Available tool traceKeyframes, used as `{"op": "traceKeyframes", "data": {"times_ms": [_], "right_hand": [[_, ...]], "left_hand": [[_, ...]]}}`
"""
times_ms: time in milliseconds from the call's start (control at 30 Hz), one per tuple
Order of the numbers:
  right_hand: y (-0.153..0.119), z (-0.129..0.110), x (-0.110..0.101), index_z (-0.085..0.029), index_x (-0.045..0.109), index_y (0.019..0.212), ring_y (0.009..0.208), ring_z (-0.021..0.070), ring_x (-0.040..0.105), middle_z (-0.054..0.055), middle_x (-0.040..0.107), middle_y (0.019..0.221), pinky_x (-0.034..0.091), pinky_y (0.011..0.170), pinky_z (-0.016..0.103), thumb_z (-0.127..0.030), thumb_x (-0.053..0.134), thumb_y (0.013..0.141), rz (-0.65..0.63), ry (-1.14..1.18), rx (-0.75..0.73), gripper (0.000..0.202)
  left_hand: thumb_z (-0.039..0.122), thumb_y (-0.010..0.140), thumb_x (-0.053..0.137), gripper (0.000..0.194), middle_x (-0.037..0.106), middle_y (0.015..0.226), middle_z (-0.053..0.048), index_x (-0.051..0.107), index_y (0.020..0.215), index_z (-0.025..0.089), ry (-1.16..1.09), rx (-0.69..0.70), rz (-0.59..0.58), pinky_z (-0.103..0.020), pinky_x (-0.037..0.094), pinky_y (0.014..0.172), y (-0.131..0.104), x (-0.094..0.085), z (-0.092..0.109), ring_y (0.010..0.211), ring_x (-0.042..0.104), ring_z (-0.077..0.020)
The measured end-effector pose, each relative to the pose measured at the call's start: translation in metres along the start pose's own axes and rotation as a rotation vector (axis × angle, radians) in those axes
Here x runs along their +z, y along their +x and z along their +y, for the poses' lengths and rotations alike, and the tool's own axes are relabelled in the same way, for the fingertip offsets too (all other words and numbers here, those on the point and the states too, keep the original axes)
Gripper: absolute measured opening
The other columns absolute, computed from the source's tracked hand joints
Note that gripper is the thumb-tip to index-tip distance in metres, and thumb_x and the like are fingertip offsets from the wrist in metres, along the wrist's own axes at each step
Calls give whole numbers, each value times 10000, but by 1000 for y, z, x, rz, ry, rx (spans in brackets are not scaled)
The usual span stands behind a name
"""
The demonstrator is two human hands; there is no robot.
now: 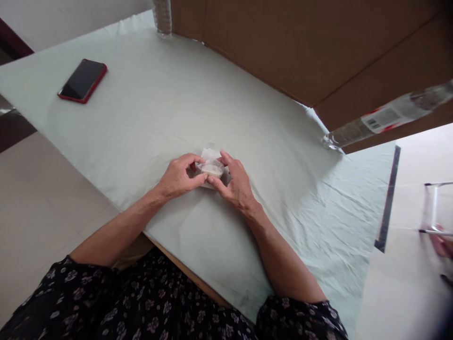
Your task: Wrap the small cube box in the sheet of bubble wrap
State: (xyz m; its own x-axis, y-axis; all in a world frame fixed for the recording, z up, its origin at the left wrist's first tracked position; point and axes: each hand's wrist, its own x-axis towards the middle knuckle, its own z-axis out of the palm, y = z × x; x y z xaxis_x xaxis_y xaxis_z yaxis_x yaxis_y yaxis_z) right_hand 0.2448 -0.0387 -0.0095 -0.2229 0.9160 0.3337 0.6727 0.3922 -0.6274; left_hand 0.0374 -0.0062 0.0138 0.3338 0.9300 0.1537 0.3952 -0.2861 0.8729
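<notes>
A small, whitish, translucent wrapped packet (212, 168) sits between my hands above the table, low in the middle of the head view. My left hand (182, 174) pinches its left side, with the thumb at the near edge. On the opposite side, my right hand (233, 180) grips it with thumb and fingers, and the two thumb tips nearly meet. Under and behind the packet lies a flat white piece (211, 153), partly hidden by it. What is inside the wrapping cannot be made out.
A pale green cloth (148, 108) covers the table. At the far left lies a phone in a red case (83, 81). A large cardboard panel (265, 42) stands at the back, with clear plastic bottles (385, 115) at its edges. A metal frame (434, 208) stands on the floor at right.
</notes>
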Motion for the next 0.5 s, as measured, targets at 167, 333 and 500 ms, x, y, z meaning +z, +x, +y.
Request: {"op": "traceKeyframes", "data": {"times_ms": [167,333,500], "right_hand": [[0,0,-3,-245,354,1581,1180,327,611,155,664,1339,521,979,520,-646,522,956,-84,51,-1,762],[2,-1,-6,-208,377,1566,1233,332,608,174,658,1353,499,1033,528,-679,510,951,-149,118,12,786],[6,1,-7,-225,358,1577,1239,328,611,158,651,1372,495,1036,514,-725,483,941,-192,156,20,819]], "left_hand": [[374,736,731,298,642,726,16,693,968,192,-101,-35,-67,-236,451,579,1,-1,0,601,527,-106],[380,723,743,296,669,783,-7,680,939,186,-185,-74,-137,-228,450,582,4,-2,-1,628,543,-106],[368,708,734,288,697,1167,-92,681,919,180,-238,-71,-142,-246,499,640,4,-1,0,698,597,-102]]}}
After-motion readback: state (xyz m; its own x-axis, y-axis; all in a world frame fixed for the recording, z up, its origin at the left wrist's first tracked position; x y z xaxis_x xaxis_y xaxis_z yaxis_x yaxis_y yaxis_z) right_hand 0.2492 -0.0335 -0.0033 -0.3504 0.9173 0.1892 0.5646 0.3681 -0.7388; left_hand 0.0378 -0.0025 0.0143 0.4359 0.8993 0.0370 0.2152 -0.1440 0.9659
